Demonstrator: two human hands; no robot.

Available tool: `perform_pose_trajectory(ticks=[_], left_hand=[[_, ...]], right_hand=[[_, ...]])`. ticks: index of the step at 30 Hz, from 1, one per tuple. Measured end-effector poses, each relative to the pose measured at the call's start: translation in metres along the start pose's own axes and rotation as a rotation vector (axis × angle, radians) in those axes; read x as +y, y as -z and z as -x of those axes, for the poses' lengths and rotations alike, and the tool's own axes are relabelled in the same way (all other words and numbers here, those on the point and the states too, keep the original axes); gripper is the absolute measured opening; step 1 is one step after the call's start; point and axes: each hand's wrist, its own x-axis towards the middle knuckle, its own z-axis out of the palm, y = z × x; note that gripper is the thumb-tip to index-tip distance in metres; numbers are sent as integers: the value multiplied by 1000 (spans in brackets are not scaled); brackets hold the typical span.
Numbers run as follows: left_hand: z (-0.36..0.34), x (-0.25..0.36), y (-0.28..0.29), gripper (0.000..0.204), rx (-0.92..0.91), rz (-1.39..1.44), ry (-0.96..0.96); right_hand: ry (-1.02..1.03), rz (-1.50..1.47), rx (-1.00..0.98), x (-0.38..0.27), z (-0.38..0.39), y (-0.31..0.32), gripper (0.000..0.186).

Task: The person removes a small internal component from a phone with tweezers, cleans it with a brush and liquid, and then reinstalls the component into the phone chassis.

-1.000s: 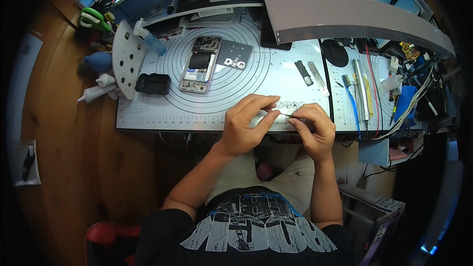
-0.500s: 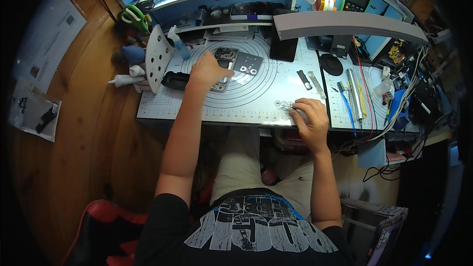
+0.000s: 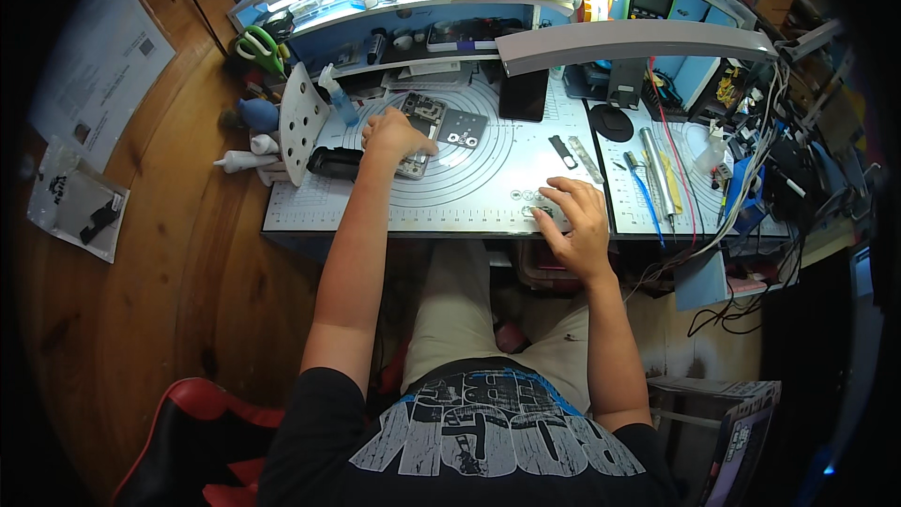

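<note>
My left hand (image 3: 394, 139) lies over an opened smartphone (image 3: 424, 111) with its inner parts bare. Its thumb reaches the phone's right edge and its fingers the left edge, so it grips the phone across its width; the fingertips are partly hidden. Right of the phone lies a flat grey plate (image 3: 463, 128) with two round camera rings. Close to the mat's front edge, my right hand (image 3: 580, 230) is open, thumb and fingers apart. Just beyond its thumb are several small round pieces (image 3: 527, 195), too small to name.
A black phone (image 3: 523, 96) lies behind, under a grey curved lamp arm (image 3: 638, 40). Two narrow strips (image 3: 574, 158) rest on the ringed white mat (image 3: 479, 202). A spray bottle (image 3: 339, 99) and a perforated white holder (image 3: 300, 122) stand left. Pen-like tools (image 3: 659, 169) and cables lie right.
My right hand's thumb and fingers have come apart from a pinch over the small pieces. My left hand's fingers are more curled on the phone. The whole view has shifted slightly.
</note>
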Motion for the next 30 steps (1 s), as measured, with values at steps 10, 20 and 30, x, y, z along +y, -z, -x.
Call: perform_pose_trajectory(ticks=[10,20,30], left_hand=[[-20,-55,-3,24,-83,1080,-172],[193,6,-50,33,1,2014,-273],[208,-69,-57,124,-1230,2090,-562]], right_hand=[[86,62,214,-22,-6,1,30],[-730,-1359,183,-107,9,-16,51],[-653,-1190,-208,-66,8,101,46]])
